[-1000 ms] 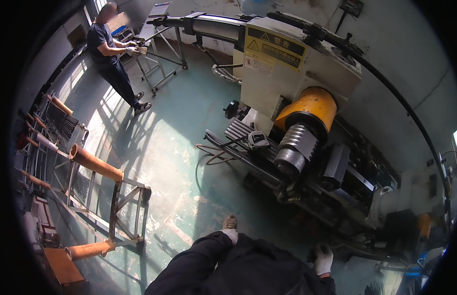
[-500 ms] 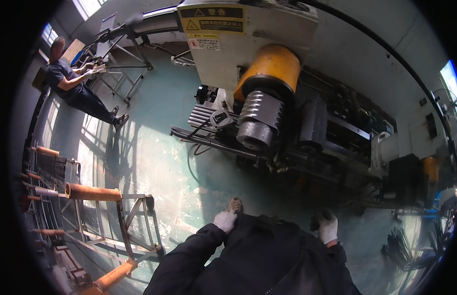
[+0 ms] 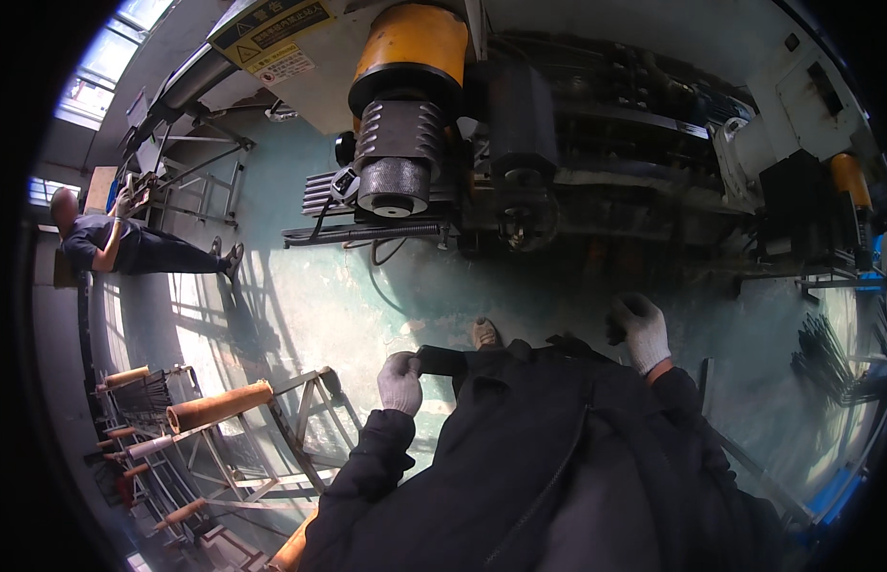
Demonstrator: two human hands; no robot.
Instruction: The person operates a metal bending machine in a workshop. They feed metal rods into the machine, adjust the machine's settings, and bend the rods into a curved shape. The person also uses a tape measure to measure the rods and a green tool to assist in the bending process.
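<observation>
My left hand (image 3: 401, 384), in a pale knitted work glove, is closed at my left side, at waist height. Its fingers touch the end of a flat black piece (image 3: 442, 360) that sticks out from my dark jacket (image 3: 520, 448); whether this is cloth or a separate object I cannot make out. My right hand (image 3: 642, 334) is raised off my right side in a white glove with dark finger fronts. Its fingers are loosely bent and apart, with nothing visible between them. Ahead stands a large machine with an orange drum (image 3: 415, 48) and a knurled metal cylinder (image 3: 394, 183).
At the left, a metal rack (image 3: 310, 419) bears rusty orange rollers (image 3: 219, 406). Another person (image 3: 110, 238) stands beyond it, hands at a frame stand. A rail (image 3: 362, 232) juts from the machine at low height. Dark thin rods (image 3: 835, 357) lie at the right.
My view has swung, and the machine now appears further left and higher. My left hand has moved outward, and the flat black piece now shows beside it. The co-worker's hands have risen.
</observation>
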